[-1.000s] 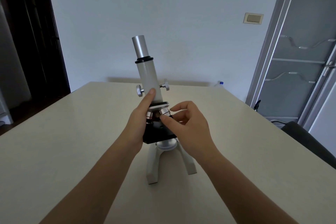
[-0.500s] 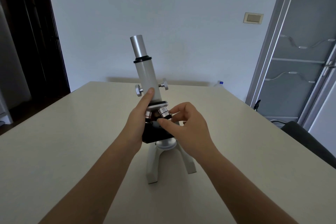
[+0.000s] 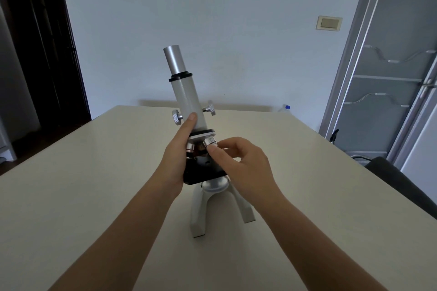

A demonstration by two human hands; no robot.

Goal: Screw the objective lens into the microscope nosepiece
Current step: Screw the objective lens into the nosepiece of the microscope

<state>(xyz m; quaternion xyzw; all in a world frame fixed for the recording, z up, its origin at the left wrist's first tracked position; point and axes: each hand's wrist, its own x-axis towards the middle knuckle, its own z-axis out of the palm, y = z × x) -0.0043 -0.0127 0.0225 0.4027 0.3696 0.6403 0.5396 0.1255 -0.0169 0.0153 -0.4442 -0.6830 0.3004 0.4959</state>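
A white microscope [image 3: 186,99] with a silver eyepiece tube stands on the table, tilted slightly left. My left hand [image 3: 176,156] is wrapped around its lower tube and arm, thumb up on the tube. Under the tube sits the nosepiece [image 3: 202,136], a black and silver disc. A silver objective lens [image 3: 210,142] hangs from its right side. My right hand [image 3: 238,160] pinches that lens between thumb and fingertips. Another objective with a red ring [image 3: 190,147] shows on the left, above the black stage [image 3: 203,172].
The beige table [image 3: 94,184] runs to the wall. A dark chair back [image 3: 402,186] sits at the right edge. A small bottle with a blue cap [image 3: 285,108] stands beyond the table's far edge. A glass-door cabinet [image 3: 390,66] is on the right.
The microscope tube has leaned a little further left. My right thumb has shifted up onto the silver objective, and the fingers have curled in closer around it.
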